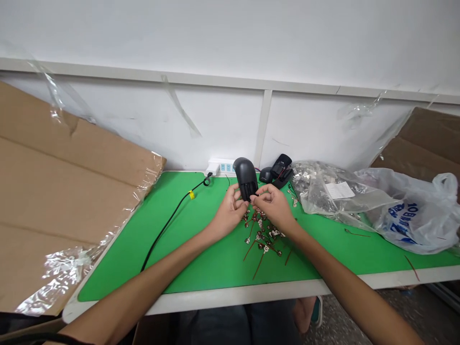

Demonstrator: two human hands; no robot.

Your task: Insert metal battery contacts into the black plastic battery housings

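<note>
A black curved plastic housing [246, 176], shaped like a computer mouse shell with slots in its lower half, is held upright above the green table. My left hand [230, 208] grips its lower left side between fingers and thumb. At the lower right edge of the housing, my right hand [272, 205] has its thumb and fingertips pinched together; what lies between them is too small to tell. Beneath both hands is a loose pile of small metal contacts [259, 235], several with thin red-brown wires.
More black housings [281, 165] lie at the back by a white power strip [227, 167]. A black cable [168, 224] crosses the left side. Clear bags [316, 184] and a white plastic bag [413, 215] fill the right. Cardboard [72, 177] stands at left.
</note>
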